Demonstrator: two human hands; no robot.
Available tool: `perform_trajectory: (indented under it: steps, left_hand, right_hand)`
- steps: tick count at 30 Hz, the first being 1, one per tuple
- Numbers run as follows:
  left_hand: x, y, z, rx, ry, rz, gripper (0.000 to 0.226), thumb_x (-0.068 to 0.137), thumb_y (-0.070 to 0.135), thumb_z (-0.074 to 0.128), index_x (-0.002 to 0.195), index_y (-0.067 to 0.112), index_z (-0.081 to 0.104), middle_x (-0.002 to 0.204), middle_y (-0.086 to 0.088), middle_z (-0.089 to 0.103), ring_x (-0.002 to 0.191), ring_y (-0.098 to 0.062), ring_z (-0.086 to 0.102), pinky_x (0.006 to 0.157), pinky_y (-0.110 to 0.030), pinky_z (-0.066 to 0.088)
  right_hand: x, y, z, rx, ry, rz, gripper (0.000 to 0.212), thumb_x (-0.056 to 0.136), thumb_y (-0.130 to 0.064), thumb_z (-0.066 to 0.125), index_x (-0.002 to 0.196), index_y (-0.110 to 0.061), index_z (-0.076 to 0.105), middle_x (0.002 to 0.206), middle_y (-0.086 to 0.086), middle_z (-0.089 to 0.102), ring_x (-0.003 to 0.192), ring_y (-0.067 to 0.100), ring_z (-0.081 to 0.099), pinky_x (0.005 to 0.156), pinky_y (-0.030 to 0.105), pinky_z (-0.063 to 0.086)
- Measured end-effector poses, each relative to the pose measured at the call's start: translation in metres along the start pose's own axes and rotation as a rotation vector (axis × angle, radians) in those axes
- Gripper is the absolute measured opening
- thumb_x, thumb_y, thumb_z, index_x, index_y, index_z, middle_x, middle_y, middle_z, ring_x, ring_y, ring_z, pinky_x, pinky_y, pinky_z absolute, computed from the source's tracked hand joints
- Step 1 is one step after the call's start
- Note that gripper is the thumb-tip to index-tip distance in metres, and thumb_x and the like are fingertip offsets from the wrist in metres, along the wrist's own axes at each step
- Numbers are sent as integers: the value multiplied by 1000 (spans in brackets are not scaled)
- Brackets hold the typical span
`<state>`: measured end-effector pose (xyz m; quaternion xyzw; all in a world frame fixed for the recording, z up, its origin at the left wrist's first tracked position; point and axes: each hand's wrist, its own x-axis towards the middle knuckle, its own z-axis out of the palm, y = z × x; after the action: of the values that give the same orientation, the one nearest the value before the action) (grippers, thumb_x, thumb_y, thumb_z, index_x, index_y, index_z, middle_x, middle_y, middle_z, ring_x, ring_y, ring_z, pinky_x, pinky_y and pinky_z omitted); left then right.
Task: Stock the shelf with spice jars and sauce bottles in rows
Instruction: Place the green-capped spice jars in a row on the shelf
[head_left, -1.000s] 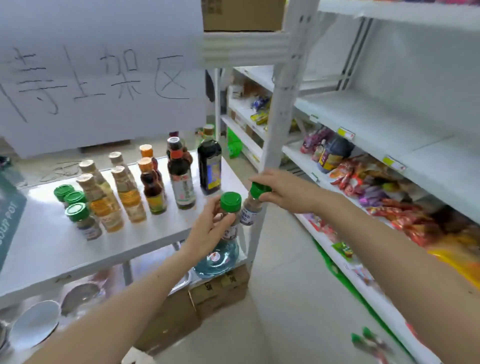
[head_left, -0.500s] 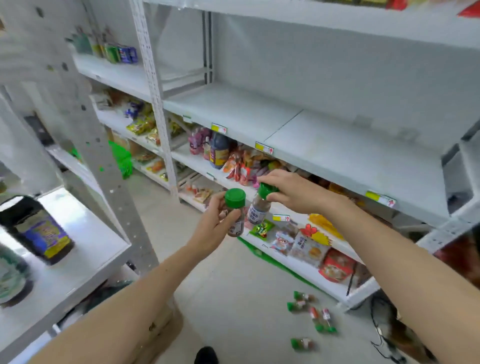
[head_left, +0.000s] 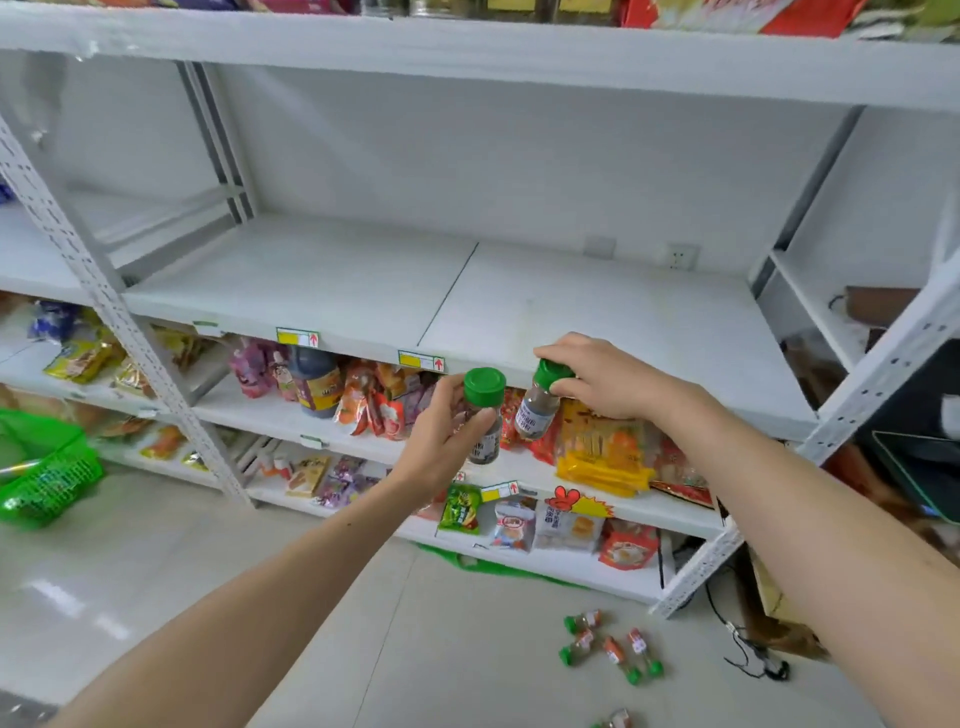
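Now, held goods: your left hand (head_left: 441, 436) grips one green-capped spice jar (head_left: 484, 415) round its body, upright; your right hand (head_left: 608, 379) pinches a second spice jar (head_left: 540, 402) by its cap from above, so it hangs tilted.
Where they are: both jars sit in the air just in front of the bare white shelf (head_left: 519, 306), below its front edge and not yet over the board.
Cap-hold risk: the right jar hangs from its lid alone; if that lid is loose or your fingers slip, you could drop it onto the floor.
Lip risk: lifting too little, you may knock a jar base against the shelf edge beside the yellow price tag (head_left: 421, 359).
Row risk: set down tilted, the right jar may topple and roll on the smooth board.
Floor hazard: several small jars on the floor (head_left: 608, 644) lie near your feet; stepping in, you could tread on them.
Crowding: your two jars are close together and may clink if you place both at once.
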<state>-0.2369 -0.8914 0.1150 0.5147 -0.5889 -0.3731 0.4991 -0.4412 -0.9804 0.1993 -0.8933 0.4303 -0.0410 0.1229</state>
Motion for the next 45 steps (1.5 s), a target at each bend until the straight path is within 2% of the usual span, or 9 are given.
perform_trajectory:
  steps: [3,8,15,23,28,32,38,43,45]
  left_hand:
    - [41,-9,7,0,-35,10,41,94,25,62,131,22,44,122,10,63,115,-2,59,106,-40,47]
    - [118,-32,25,-17,-87,34,45,94,25,62,132,16,41,127,3,61,120,-10,58,107,-46,44]
    - [227,-60,51,-17,-81,25,40,93,19,63,128,15,43,126,0,61,118,-10,58,105,-45,46]
    - [322,-99,75,3,-108,-8,35,91,14,66,118,21,45,117,7,63,113,-6,60,103,-42,48]
    - [366,-116,87,-20,-161,1,34,90,13,66,113,28,46,115,11,63,112,-9,61,101,-42,49]
    - [387,-130,91,-35,-207,1,33,89,15,67,114,23,46,113,7,63,109,-12,61,100,-38,50]
    - [396,-147,88,-31,-243,-5,36,89,19,70,116,22,46,115,4,64,106,-4,62,90,-16,48]
    - [398,-155,84,-24,-328,-24,43,87,24,72,122,21,49,118,8,64,113,-4,60,97,-26,49]
    - [398,-155,81,-23,-358,-47,51,84,38,72,127,24,49,122,13,63,119,-3,57,103,-30,44]
  right_hand:
    - [24,29,-4,18,4,67,48,98,-22,56,144,-16,43,136,7,46,124,24,46,103,37,38]
    - [72,86,-11,20,23,147,43,97,-22,56,138,-16,46,128,7,49,113,24,49,96,40,42]
    - [154,176,-31,15,37,187,42,90,-20,63,130,-16,50,123,5,54,109,24,50,91,35,42]
    - [233,246,-33,19,15,214,42,87,-20,66,127,-20,53,125,4,56,114,25,50,98,40,41]
    - [272,273,-34,32,4,237,43,89,-12,63,130,-15,52,127,7,55,116,26,50,98,36,39]
    - [298,284,-34,33,-11,256,44,90,-6,60,131,-16,51,129,7,52,118,27,49,96,34,38]
    - [317,290,-25,60,-46,287,47,91,-2,57,135,-15,49,134,9,50,121,27,47,93,29,33]
    - [316,290,-22,101,-44,314,51,91,-4,56,139,-16,46,137,9,48,125,28,46,99,33,36]
    - [311,290,-21,125,-45,336,57,91,-9,59,144,-17,40,142,8,44,129,28,44,104,35,36]
